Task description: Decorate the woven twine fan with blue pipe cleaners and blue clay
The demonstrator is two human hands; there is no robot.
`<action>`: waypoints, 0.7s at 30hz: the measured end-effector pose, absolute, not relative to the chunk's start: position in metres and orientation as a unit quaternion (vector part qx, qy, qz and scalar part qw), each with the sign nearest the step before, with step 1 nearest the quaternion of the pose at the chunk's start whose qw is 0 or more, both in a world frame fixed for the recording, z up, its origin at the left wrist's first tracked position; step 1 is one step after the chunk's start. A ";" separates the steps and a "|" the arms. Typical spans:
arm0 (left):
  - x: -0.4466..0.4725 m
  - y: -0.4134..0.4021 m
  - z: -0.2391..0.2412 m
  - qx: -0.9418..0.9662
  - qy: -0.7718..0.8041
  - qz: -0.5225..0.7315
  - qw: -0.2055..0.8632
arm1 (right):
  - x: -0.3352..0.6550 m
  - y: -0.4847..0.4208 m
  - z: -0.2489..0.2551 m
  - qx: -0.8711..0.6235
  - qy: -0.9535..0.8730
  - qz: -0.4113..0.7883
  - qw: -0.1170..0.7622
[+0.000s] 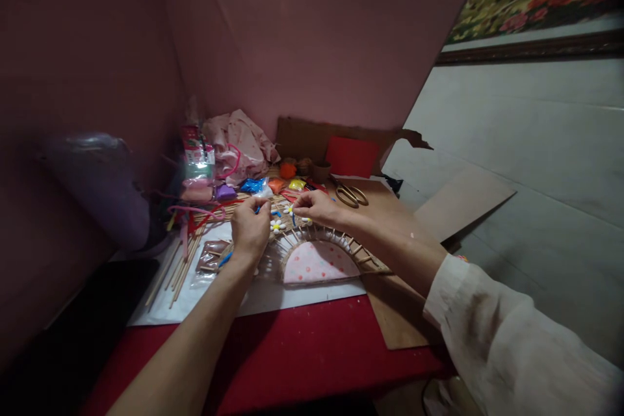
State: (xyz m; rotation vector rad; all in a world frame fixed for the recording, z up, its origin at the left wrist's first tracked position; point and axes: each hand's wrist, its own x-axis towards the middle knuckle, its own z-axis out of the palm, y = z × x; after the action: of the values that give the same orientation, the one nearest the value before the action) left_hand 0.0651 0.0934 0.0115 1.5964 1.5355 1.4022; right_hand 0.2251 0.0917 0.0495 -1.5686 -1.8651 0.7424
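Observation:
A half-round fan-shaped craft (319, 259) of wooden sticks around a pink dotted centre lies on a white sheet (273, 299). My left hand (249, 227) hovers over its left side, fingers pinched on a small blue piece. My right hand (316, 207) reaches to the fan's top edge, fingertips pinched beside a small white clay flower (289, 210). Another white flower with a yellow centre (277, 225) sits between my hands.
Loose wooden sticks (178, 270) lie at the sheet's left. Coloured clay packets (253, 185), pink cloth (238, 140), scissors (350, 194), a red card (351, 156) and cardboard sheets (463, 198) crowd the back. The red tabletop (302, 357) runs to the front edge.

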 end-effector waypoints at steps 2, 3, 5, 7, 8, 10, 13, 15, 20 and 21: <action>0.066 0.093 0.012 0.590 0.569 0.512 0.258 | 0.224 0.092 0.050 -0.590 -0.702 0.274 0.288; 0.066 0.093 0.012 0.590 0.570 0.511 0.259 | 0.224 0.092 0.049 -0.592 -0.703 0.270 0.286; 0.066 0.094 0.012 0.589 0.570 0.510 0.261 | 0.223 0.093 0.046 -0.596 -0.706 0.261 0.281; 0.066 0.094 0.011 0.589 0.574 0.507 0.258 | 0.224 0.096 0.042 -0.601 -0.708 0.248 0.276; 0.066 0.094 0.011 0.591 0.577 0.502 0.254 | 0.225 0.098 0.040 -0.604 -0.709 0.240 0.274; 0.066 0.094 0.010 0.599 0.585 0.487 0.248 | 0.227 0.103 0.034 -0.610 -0.711 0.221 0.271; 0.067 0.092 0.010 0.625 0.586 0.457 0.237 | 0.232 0.112 0.024 -0.619 -0.715 0.190 0.263; 0.068 0.088 0.011 0.660 0.582 0.427 0.206 | 0.235 0.116 0.019 -0.623 -0.720 0.171 0.253; 0.070 0.080 0.012 0.768 0.551 0.321 0.054 | 0.239 0.115 0.020 -0.633 -0.729 0.127 0.225; 0.070 0.079 0.011 0.784 0.544 0.297 0.027 | 0.239 0.113 0.022 -0.636 -0.730 0.120 0.218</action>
State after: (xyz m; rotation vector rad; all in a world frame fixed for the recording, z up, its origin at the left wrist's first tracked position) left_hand 0.0701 0.0790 0.0110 2.4235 1.6797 0.9183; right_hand 0.2390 0.1133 0.0219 -1.7612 -2.0212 0.3320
